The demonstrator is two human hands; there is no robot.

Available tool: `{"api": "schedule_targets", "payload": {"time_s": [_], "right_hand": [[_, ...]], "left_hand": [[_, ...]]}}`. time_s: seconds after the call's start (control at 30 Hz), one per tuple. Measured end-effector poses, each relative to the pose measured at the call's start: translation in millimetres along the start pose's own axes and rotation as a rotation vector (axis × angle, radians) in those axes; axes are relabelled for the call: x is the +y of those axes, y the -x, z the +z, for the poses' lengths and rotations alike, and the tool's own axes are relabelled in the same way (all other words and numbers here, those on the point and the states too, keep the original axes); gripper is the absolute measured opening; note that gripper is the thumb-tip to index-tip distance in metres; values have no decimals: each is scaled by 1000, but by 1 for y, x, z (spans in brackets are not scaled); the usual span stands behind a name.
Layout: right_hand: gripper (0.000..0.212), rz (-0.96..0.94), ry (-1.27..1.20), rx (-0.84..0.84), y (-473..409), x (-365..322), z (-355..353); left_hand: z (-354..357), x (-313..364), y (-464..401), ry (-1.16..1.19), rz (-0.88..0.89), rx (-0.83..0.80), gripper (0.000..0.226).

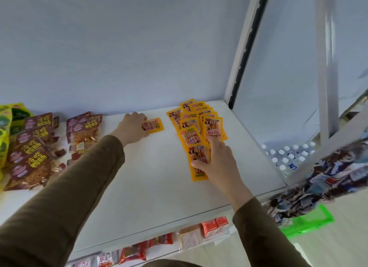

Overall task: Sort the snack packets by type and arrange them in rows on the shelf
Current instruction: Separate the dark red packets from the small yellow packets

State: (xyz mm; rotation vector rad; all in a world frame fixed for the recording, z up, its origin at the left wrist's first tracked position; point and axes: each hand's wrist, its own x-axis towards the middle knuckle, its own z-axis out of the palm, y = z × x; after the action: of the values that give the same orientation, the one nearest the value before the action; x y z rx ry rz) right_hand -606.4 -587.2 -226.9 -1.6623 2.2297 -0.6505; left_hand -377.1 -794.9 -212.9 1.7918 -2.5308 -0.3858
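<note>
Right hand point(216, 163) flat, pressing yellow packet rows point(196, 131), left hand point(132, 128) grip pinching lone yellow packet point(154, 125) on shelf point(151, 177)

Packets on the shelf point(151, 187)
Overlapping rows point(196, 131) lie right; a lone packet point(154, 125) sits centre-back; larger bags point(35, 147) lie left.
</note>
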Motion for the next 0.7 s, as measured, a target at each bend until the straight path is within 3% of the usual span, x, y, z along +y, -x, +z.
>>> {"api": "schedule_targets", "payload": {"time_s": [0.13,0.23,0.4,0.53,0.63,0.7], "right_hand": [[83,-58,11,51,-10,-14,10],[87,-100,194,67,-29,-24,14],[99,-51,212,-77,-60,-36,17],[108,-50,214,-105,-72,-41,20],[101,-89,235,-74,-76,-43,24],[92,-118,195,-69,-78,-43,29]], "left_hand": [[-2,5,12,-83,-34,-77,77],[-10,8,20,-61,-75,-162,80],[-15,13,28,98,-138,-211,75],[-3,16,30,314,-129,-140,47],[8,23,28,573,-138,8,28],[12,33,27,806,-159,23,23]]}}
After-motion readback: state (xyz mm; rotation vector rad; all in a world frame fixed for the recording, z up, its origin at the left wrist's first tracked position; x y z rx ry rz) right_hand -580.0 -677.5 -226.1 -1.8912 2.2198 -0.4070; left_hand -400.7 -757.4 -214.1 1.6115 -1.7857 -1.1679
